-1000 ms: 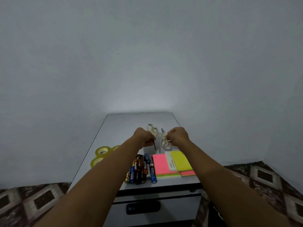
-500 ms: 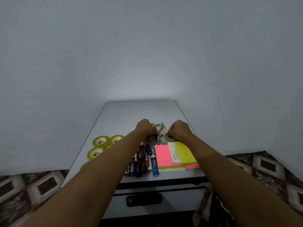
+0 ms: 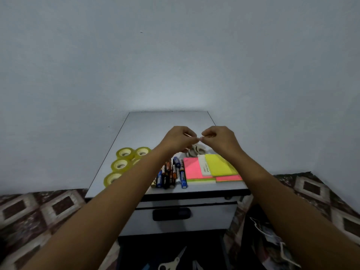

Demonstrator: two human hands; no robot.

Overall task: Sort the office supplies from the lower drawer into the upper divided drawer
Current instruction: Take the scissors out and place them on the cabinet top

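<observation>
Hands: your left hand point(image 3: 176, 140) and right hand point(image 3: 220, 139) are raised at frame centre above the cabinet top point(image 3: 167, 121), fingers curled, fingertips nearly meeting. A small pale speck shows where the tips meet. I cannot tell whether you are pinching something or merely clenching.

Supplies: the task items lie on the cabinet top, not in a drawer.
- White-handled scissors point(image 3: 195, 151) lie directly below your hands, partly hidden by them.
- Four yellowish tape rolls point(image 3: 124, 152) are grouped left of centre, partly behind your left forearm.
- Batteries point(image 3: 171, 174) in black, orange and blue lie side by side at centre. Their print is too small to read.
- A pink sticky pad point(image 3: 192, 168) lies right of the batteries, with a yellow pad point(image 3: 220, 165) beside it. A white strip point(image 3: 204, 167) between them carries dark lettering that is not legible.

Drawers: a white drawer front point(image 3: 204, 217) with a black handle point(image 3: 171, 214) sits below the top. A second pair of scissors point(image 3: 171, 263) shows at the bottom edge in shadow.
</observation>
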